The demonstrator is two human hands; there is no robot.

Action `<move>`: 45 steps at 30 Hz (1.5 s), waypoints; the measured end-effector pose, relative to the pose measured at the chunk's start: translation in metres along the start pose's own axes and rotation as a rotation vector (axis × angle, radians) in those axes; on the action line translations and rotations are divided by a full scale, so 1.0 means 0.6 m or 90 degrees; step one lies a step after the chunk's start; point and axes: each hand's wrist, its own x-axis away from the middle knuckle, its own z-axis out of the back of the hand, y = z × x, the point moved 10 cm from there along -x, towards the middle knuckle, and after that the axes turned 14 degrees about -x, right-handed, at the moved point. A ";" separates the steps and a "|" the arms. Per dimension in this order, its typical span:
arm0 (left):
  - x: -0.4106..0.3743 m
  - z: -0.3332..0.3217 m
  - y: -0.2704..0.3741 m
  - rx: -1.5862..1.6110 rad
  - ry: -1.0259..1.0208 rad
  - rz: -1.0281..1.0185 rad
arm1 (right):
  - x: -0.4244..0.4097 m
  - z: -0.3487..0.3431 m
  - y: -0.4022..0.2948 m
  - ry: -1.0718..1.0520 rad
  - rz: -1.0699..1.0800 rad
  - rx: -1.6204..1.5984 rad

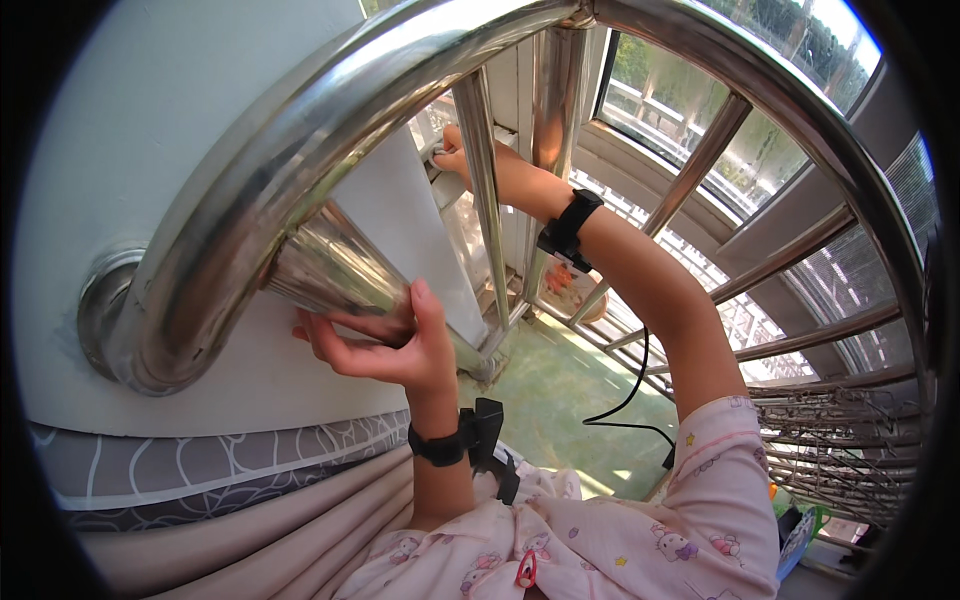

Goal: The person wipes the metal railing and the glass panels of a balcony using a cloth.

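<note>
My left hand (382, 349) is wrapped around a thick polished metal post (341, 274) of the railing, thumb on the near side. My right hand (459, 157) reaches between the bars, beyond a thin upright bar (480, 180), and its fingers close on a small whitish cloth-like thing (439, 156) at the window frame by the white wall. Most of that thing is hidden by the fingers. Above both hands curves the thick metal handrail (300, 127). A black band with a small device sits on each wrist.
The handrail meets the white wall (97, 150) at a round flange (97, 315). More metal bars and windows (667, 97) curve around the right. A black cable (637, 382) hangs above the green floor (547, 375). Beige curtain (300, 525) lies lower left; wire hangers (832, 435) crowd the right.
</note>
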 end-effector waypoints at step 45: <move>0.005 -0.002 -0.011 0.022 -0.021 0.017 | -0.022 -0.025 -0.009 -0.181 0.144 0.462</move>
